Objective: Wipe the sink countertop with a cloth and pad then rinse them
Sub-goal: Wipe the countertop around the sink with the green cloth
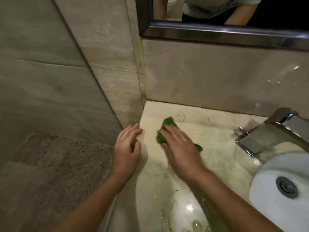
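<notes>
A green scouring pad [168,123] lies on the pale stone countertop [215,131] near its back left corner. My right hand [179,145] presses flat on the pad with straight fingers, covering most of it; green edges show past the fingertips and by the wrist. My left hand [127,145] hovers at the countertop's left edge with loosely curled fingers, holding nothing. No cloth shows in this view.
A chrome faucet [270,131] stands at the right, over a white basin [282,186] with a metal drain. Water puddles sit on the counter near the front [184,211]. A tiled wall closes the left side, a mirror hangs above the backsplash.
</notes>
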A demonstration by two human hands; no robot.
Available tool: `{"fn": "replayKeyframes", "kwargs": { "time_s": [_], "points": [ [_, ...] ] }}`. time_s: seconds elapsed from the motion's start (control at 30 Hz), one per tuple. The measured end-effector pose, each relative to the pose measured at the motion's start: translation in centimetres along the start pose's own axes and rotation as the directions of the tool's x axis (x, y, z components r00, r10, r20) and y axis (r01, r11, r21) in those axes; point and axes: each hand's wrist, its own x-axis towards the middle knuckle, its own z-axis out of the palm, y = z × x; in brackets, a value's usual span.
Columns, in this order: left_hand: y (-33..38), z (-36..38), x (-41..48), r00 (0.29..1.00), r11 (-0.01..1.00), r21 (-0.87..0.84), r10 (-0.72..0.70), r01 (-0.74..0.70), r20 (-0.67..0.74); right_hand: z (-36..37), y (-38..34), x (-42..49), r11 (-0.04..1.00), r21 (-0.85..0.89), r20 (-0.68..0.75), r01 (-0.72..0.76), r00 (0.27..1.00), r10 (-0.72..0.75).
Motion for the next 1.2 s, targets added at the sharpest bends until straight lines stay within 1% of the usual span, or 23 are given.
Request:
{"fn": "replayKeyframes", "kwargs": {
  "time_s": [0.03,0.1,0.13,0.17,0.23,0.27,0.3,0.33,0.4,0.47,0.53,0.6,0.67,0.7,0.77,0.83,0.87,0.9,0.97,1.03,1.07,1.13,1.2],
  "points": [
    [-0.3,-0.3,-0.2,1.0,1.0,0.007,0.007,-0.007,0.018,0.4,-1.2,-0.3,0.998,-0.04,0.011,0.045,0.999,-0.045],
    [-1.0,-0.9,-0.7,0.999,0.999,0.035,-0.007,0.005,0.045,-0.1,-1.8,-2.9,0.99,-0.044,0.08,0.133,0.988,-0.129],
    [-1.4,-1.3,-0.8,0.998,0.999,0.053,-0.012,0.009,0.062,-0.6,-1.1,-4.0,0.988,-0.029,0.132,0.154,0.98,-0.149],
    [-1.8,-1.8,-0.9,0.996,0.997,0.073,-0.008,0.002,0.084,-1.0,-0.1,-4.5,0.989,-0.024,0.137,0.149,0.98,-0.144],
    [-2.7,-2.7,-1.0,0.994,0.994,0.107,-0.001,-0.011,0.11,-1.2,0.8,-3.2,0.998,0.041,0.111,0.048,0.992,-0.052],
    [-3.1,-3.0,-0.9,0.993,0.993,0.119,-0.006,-0.008,0.115,-0.5,0.6,-1.8,0.999,0.04,0.039,0.025,0.999,-0.027],
    [-3.4,-3.2,-1.0,0.993,0.991,0.131,-0.014,-0.001,0.118,0.1,-0.4,-0.3,0.999,0.026,-0.004,0.022,1.0,-0.022],
    [-3.6,-3.4,-1.1,0.993,0.99,0.142,-0.026,0.009,0.118,0.8,-1.9,0.6,0.999,0.036,-0.004,0.036,0.999,-0.036],
    [-3.6,-3.6,-1.6,0.992,0.988,0.15,-0.051,0.033,0.113,1.9,-4.3,0.1,0.99,0.01,0.051,0.139,0.989,-0.139],
    [-3.5,-3.9,-1.9,0.992,0.989,0.144,-0.056,0.039,0.112,1.5,-3.9,-2.8,0.972,-0.012,0.116,0.234,0.966,-0.231],
    [-3.5,-4.0,-1.9,0.993,0.989,0.146,-0.038,0.021,0.114,-0.1,-1.4,-4.5,0.977,0.035,0.153,0.211,0.965,-0.214],
    [-3.5,-4.0,-1.8,0.995,0.99,0.139,-0.02,0.006,0.1,-0.7,0.8,-3.2,0.993,0.062,0.071,0.103,0.992,-0.107],
    [-3.3,-3.6,-1.9,0.997,0.993,0.114,-0.031,0.022,0.076,0.3,-0.1,-0.1,0.998,0.048,-0.022,0.043,0.999,-0.042],
    [-3.1,-3.3,-2.0,0.997,0.994,0.099,-0.044,0.037,0.066,1.1,-1.6,1.0,0.997,0.044,-0.023,0.058,0.998,-0.057],
    [-2.4,-2.9,-2.3,0.996,0.995,0.08,-0.061,0.057,0.057,2.7,-4.3,1.0,0.986,0.009,0.005,0.164,0.986,-0.164],
    [-1.8,-3.0,-2.3,0.997,0.996,0.081,-0.049,0.044,0.059,2.3,-4.2,-1.7,0.962,0.005,0.044,0.275,0.961,-0.275],
    [-1.7,-3.2,-2.2,0.998,0.996,0.081,-0.04,0.035,0.056,1.4,-3.0,-3.2,0.961,0.023,0.07,0.275,0.959,-0.276],
    [-1.5,-3.3,-2.0,0.998,0.996,0.079,-0.036,0.032,0.053,0.5,-1.5,-4.2,0.966,0.031,0.057,0.258,0.964,-0.26],
    [-1.4,-3.2,-1.6,0.998,0.996,0.081,-0.032,0.028,0.048,-0.8,1.3,-3.8,0.992,0.059,0.021,0.113,0.993,-0.115],
    [-0.9,-2.7,-1.5,0.999,0.996,0.084,-0.004,0.0,0.053,-0.6,1.8,-1.3,0.999,0.048,-0.037,-0.003,0.999,0.005],
    [-0.6,-2.3,-1.5,0.998,0.996,0.083,0.014,-0.019,0.056,-0.2,1.0,-0.4,0.999,0.036,-0.043,-0.016,0.999,0.017],
    [0.4,-1.6,-1.8,0.998,0.997,0.07,0.029,-0.034,0.064,0.3,-0.6,-1.2,0.998,0.051,-0.003,0.035,0.999,-0.034],
    [1.5,-1.0,-2.2,0.995,0.997,0.058,0.037,-0.042,0.09,0.1,-0.3,-5.1,0.989,0.021,0.038,0.148,0.988,-0.149]
  ]
}}
